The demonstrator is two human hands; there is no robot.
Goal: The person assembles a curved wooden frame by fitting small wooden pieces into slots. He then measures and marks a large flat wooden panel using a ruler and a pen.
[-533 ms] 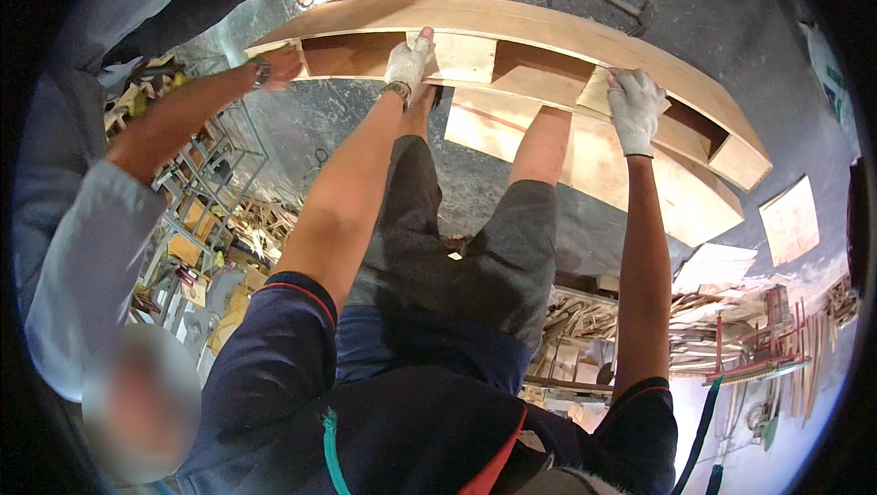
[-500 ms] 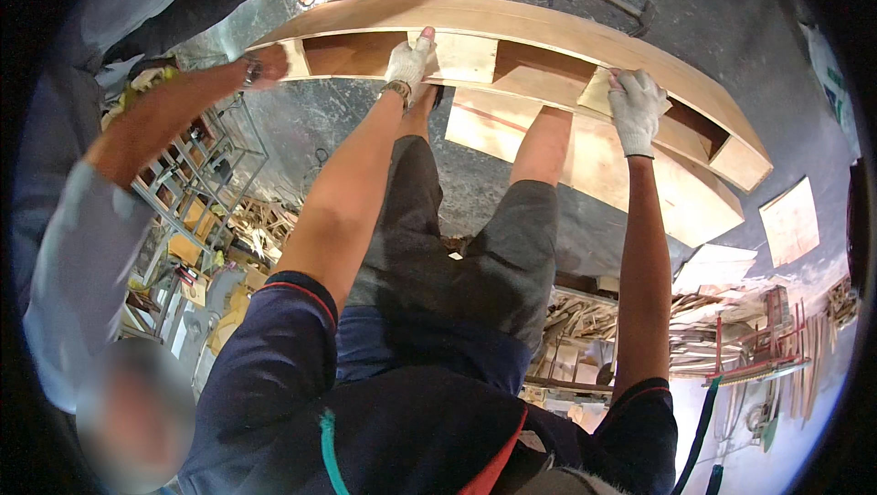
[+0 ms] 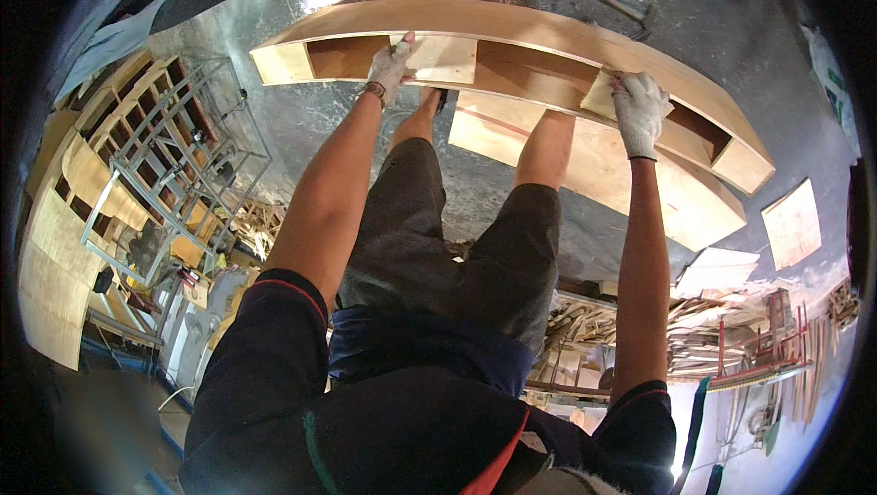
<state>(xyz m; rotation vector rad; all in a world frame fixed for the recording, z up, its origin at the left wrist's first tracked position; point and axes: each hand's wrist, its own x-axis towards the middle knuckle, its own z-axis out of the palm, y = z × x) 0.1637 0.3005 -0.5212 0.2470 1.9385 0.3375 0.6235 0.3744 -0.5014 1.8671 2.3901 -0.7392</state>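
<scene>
Now both gloved hands (image 3: 391, 64) (image 3: 639, 110) grip the plywood frame (image 3: 539, 38)

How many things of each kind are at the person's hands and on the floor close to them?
Gloved hands: 2, left and right, both on the frame
Long wooden frame with dividers: 1
Plywood panel lying under the frame: 1
Small plywood square on the floor: 1
Hammer on the floor: 1
Total: 6
</scene>
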